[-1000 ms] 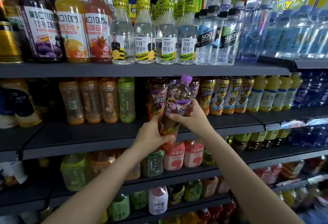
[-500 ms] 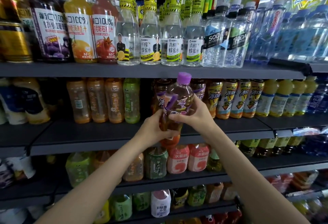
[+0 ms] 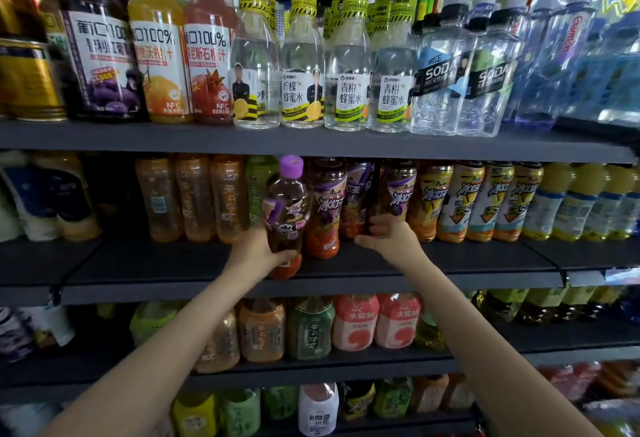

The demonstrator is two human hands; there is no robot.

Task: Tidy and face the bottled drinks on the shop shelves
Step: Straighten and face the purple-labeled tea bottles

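My left hand (image 3: 254,254) grips the lower half of a purple-capped iced tea bottle (image 3: 286,210), held upright just in front of the middle shelf (image 3: 467,263). Right behind it stands a row of similar purple-label tea bottles (image 3: 327,208). My right hand (image 3: 386,234) reaches into that row, with its fingers curled around the base of one purple-label bottle (image 3: 396,191). Yellow-label iced tea bottles (image 3: 464,201) stand in line to the right of it.
Orange and green tea bottles (image 3: 195,197) stand left of the held bottle. The top shelf (image 3: 311,140) carries juice, honey water (image 3: 303,90) and soda water bottles. Lower shelves hold peach drinks (image 3: 356,322) and green teas. The middle shelf's front strip is bare.
My right hand has let go of the purple-capped bottle and moved right to a bottle in the row. My left hand alone now holds the bottle, closer to the shelf.
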